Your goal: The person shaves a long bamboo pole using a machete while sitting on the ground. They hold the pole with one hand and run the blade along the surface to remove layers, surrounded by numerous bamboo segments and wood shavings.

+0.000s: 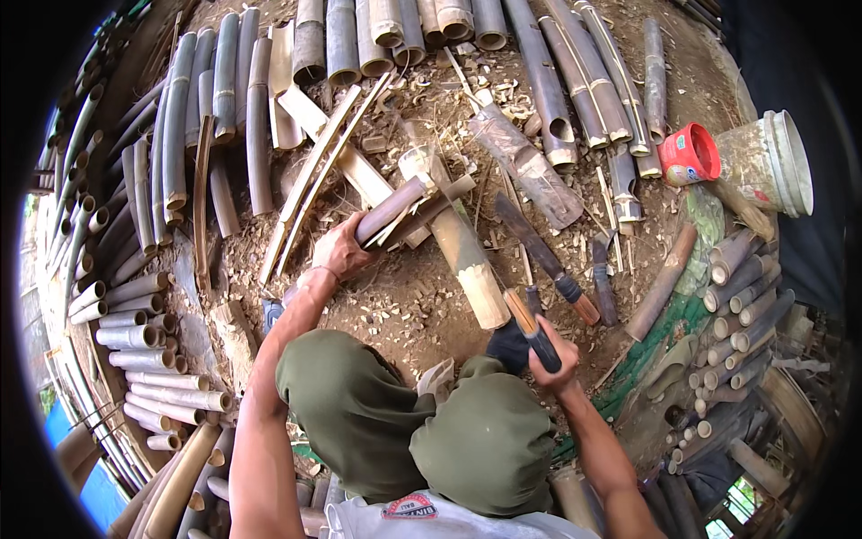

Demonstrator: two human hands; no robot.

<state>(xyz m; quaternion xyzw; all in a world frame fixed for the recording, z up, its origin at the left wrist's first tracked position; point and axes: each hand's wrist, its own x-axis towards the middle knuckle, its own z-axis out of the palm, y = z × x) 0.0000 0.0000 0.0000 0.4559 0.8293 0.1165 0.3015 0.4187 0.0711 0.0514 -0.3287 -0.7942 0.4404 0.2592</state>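
Note:
My left hand point(345, 248) is wrapped round a short bamboo section point(391, 212), tilted up to the right. Its far end lies across a thick pale log point(467, 260), where split, dark-skinned strips point(440, 205) stick out beside it. In my right hand point(554, 357), near my right knee, is a tool with an orange-brown wooden handle point(521, 312) and a black part under my fingers; its blade cannot be made out. Just beyond lies a large knife point(525, 232) with a dark blade and wooden grip. A second, dark tool point(602, 278) lies beside it.
Bamboo tubes point(346, 40) line the far side, with stacks at left point(144, 337) and right point(745, 296). Split bamboo strips point(314, 171) and chips cover the dirt. A red tub point(691, 154) and a whitish bucket point(763, 162) lie at right. A dark wrapped bundle point(530, 166) lies beyond the log.

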